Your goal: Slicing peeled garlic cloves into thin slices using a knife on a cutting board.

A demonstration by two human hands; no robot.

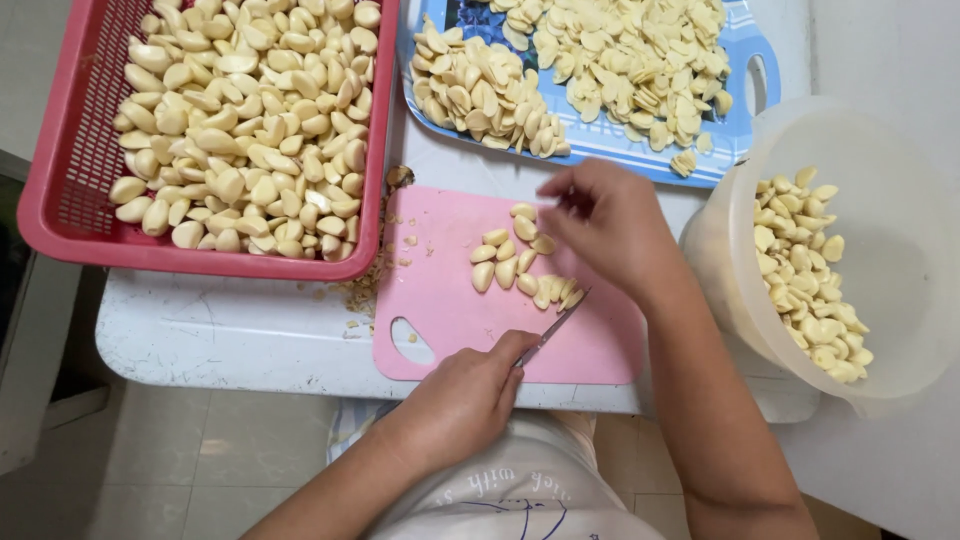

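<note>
Left hand sits nearest the camera, at the near edge of the pink cutting board, fingers closed around the handle of a small knife; blade points away from the person toward the little heap of peeled garlic cloves in the middle of the board; tip looks just short of the nearest cloves. Right hand hovers over the far right side of the same heap, fingers curled and pinched at a clove; grip itself is hidden under the knuckles, so cannot tell if one is held. To cut well, judged from this: pin one clove flat on the board, fingertips tucked back, blade kept clear of the steadying fingers. Beyond the board's far left corner: red basket of whole cloves; beyond its far edge: blue tray of cut pieces; right of the board: translucent bowl with more cloves; all on the white surface.
</note>
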